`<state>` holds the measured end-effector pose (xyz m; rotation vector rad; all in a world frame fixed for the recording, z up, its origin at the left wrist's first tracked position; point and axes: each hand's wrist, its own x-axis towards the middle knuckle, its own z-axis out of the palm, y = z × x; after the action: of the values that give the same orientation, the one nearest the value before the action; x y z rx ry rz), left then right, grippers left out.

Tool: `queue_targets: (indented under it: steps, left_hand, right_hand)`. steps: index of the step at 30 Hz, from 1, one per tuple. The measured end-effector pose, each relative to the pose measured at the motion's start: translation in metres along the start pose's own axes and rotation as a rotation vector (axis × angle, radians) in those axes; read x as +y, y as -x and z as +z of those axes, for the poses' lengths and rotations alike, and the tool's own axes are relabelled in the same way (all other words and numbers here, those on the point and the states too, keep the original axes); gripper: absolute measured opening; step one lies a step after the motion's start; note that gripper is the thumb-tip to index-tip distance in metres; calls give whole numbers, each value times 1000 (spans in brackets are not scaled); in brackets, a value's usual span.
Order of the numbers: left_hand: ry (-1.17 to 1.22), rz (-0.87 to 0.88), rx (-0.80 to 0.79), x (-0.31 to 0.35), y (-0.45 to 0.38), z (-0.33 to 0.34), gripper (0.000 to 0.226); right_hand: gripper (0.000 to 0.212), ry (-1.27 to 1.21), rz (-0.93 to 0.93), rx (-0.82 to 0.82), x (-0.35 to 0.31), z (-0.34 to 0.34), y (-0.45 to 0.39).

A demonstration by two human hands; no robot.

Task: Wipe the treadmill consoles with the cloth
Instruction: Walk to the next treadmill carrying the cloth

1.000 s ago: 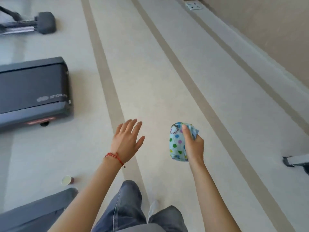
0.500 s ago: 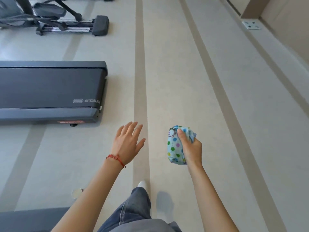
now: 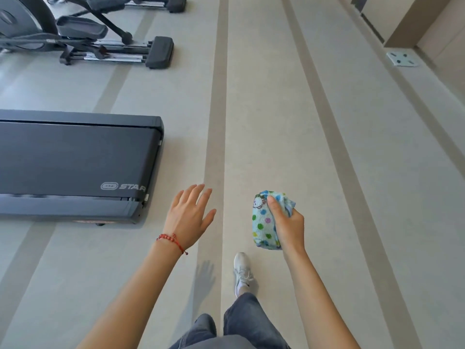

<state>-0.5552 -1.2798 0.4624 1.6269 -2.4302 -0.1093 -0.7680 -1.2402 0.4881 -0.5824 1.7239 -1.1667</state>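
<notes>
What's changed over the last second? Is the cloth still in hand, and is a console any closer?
The view swung left and advanced: the treadmill deck slid toward centre, an elliptical trainer came into view, and a white shoe stepped forward. Nothing was picked up or released. The right hand keeps its grip on the dotted cloth; the left hand stays open and empty. No console is visible.

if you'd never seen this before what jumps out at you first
The bunched pale blue cloth with coloured polka dots stands out first, clutched in the right hand at centre right. The left hand, open and empty with a red beaded bracelet at the wrist, reaches out beside it. At left lies the dark grey treadmill deck on the beige striped floor, with a black elliptical trainer beyond it.
</notes>
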Motion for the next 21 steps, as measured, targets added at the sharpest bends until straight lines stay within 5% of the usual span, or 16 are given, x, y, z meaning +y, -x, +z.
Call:
queue_targets:
  steps: [21]
  left_hand:
    - [-36, -241, 4, -90, -324, 24, 54]
  right_hand:
    - [21, 70, -38, -207, -186, 134, -323]
